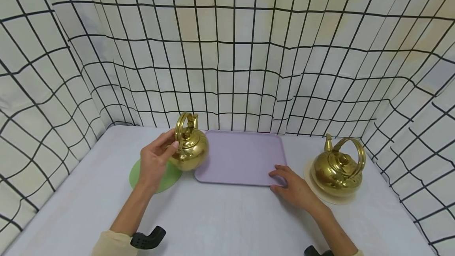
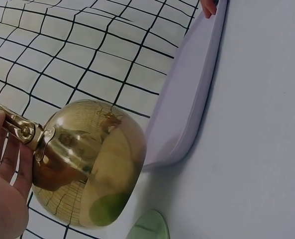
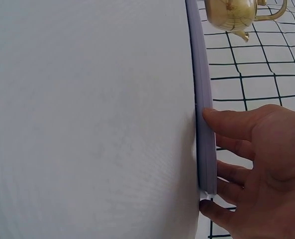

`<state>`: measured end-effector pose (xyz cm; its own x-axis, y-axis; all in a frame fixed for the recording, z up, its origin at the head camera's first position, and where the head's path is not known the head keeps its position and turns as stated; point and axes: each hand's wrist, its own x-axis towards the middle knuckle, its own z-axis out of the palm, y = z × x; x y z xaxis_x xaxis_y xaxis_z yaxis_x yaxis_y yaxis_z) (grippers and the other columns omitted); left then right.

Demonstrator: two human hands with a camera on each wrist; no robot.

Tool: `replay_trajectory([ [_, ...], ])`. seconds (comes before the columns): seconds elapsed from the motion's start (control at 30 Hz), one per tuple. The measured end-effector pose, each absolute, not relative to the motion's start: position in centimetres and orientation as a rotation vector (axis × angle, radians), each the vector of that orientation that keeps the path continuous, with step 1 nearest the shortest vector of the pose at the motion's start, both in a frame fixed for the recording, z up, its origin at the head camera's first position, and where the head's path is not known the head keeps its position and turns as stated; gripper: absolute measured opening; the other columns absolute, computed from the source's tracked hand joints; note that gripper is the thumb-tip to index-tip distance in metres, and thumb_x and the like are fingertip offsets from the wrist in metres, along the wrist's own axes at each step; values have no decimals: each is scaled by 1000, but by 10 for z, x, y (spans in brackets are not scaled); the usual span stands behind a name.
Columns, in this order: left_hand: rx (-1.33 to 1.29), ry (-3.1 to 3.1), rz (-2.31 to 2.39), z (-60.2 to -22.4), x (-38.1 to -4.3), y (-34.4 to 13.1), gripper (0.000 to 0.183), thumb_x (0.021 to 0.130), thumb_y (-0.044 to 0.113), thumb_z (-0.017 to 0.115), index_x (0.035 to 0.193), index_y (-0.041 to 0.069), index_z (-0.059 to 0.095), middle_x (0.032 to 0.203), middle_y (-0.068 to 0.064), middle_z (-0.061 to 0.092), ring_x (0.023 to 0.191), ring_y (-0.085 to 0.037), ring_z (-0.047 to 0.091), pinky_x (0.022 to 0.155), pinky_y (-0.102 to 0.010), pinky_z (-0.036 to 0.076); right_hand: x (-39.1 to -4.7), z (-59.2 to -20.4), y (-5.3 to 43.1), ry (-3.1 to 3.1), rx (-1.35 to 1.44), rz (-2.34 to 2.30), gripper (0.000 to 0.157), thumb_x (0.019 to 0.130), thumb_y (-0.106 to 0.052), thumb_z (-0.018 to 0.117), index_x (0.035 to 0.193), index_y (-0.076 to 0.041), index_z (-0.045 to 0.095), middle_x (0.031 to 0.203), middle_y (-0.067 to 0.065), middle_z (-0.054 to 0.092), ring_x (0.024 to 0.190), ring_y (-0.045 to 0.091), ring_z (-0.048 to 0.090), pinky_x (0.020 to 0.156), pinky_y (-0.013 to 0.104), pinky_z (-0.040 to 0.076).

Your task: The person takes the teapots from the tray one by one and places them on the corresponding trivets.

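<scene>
A shiny brass kettle (image 1: pixel 192 151) hangs above the table, between the green round mat and the lilac tray (image 1: pixel 245 159). My left hand (image 1: pixel 156 155) pinches its upright handle between thumb and fingers. In the left wrist view the kettle (image 2: pixel 87 159) shows its rounded body, with the tray (image 2: pixel 182 94) beyond it. My right hand (image 1: pixel 293 189) rests loosely at the tray's near right corner. In the right wrist view the thumb touches the tray's front side (image 3: pixel 203 84), and the other fingers lie beyond that edge and past the corner.
The green mat (image 1: pixel 170 179) lies under the left hand on the white table (image 1: pixel 227 220). At right a second brass kettle (image 1: pixel 335 171) stands on a cream round mat (image 1: pixel 334 200). Black-and-white checked cloth walls (image 1: pixel 227 58) enclose the back and sides.
</scene>
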<state>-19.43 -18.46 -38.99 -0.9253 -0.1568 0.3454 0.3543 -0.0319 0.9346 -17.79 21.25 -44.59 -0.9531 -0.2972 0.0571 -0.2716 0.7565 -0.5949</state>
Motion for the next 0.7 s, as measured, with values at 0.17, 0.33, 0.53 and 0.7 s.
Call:
replay_trajectory([
  [0.17,-168,-1886,-2035,-388,-192,-189,44,98,-3,66,142,-2,60,109,8,75,101,-5,72,85,-16,58,-179,-446,212,2906,-463,-973,33,95,-17,75,127,-11,70,154,20,53,146,47,47,117,63,41],
  [0.33,-139,-1887,-2027,-386,-190,-194,44,98,-2,66,142,-1,60,111,9,76,102,-5,72,88,-15,58,-180,-447,212,2914,-458,-962,33,95,-15,74,128,-10,69,154,21,53,146,47,47,117,63,41],
  [0.53,-97,-1895,-2011,-384,-187,-198,43,98,1,67,141,0,62,111,10,76,103,-4,72,87,-15,57,-179,-447,211,2905,-452,-974,33,95,-15,74,128,-10,69,154,21,53,146,48,47,117,63,41],
  [0.7,-86,-1888,-2005,-383,-185,-202,43,99,0,67,141,-1,61,111,11,76,103,-3,72,87,-14,58,-179,-448,211,2903,-443,-979,33,95,-15,75,127,-10,69,154,21,53,146,48,47,117,63,41],
])
